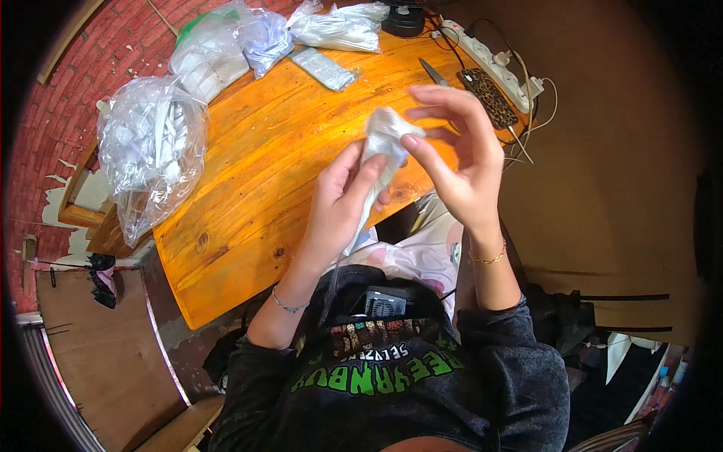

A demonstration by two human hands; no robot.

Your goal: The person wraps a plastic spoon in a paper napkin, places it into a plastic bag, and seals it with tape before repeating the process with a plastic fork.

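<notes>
My left hand (pixel 343 192) is wrapped round a white, ribbed-looking bundle (pixel 385 128) with a shiny surface like thin plastic. Its top end stands up past my thumb, and a narrow tail hangs down toward my lap. My right hand (pixel 463 166) is just to the right, fingers curved and spread apart, the thumb tip right at the bundle's edge. Both hands are over the near edge of the wooden table (pixel 248 181). A flat, pale, plastic-wrapped packet (pixel 325 69) lies on the table beyond them.
A large clear bag of white pieces (pixel 154 143) sits at the table's left edge. More filled plastic bags (pixel 207 60) line the back. At the right are a knife (pixel 433 73), a leopard-patterned phone (pixel 488 98) on a cable, and a power strip (pixel 486 60) with plugs.
</notes>
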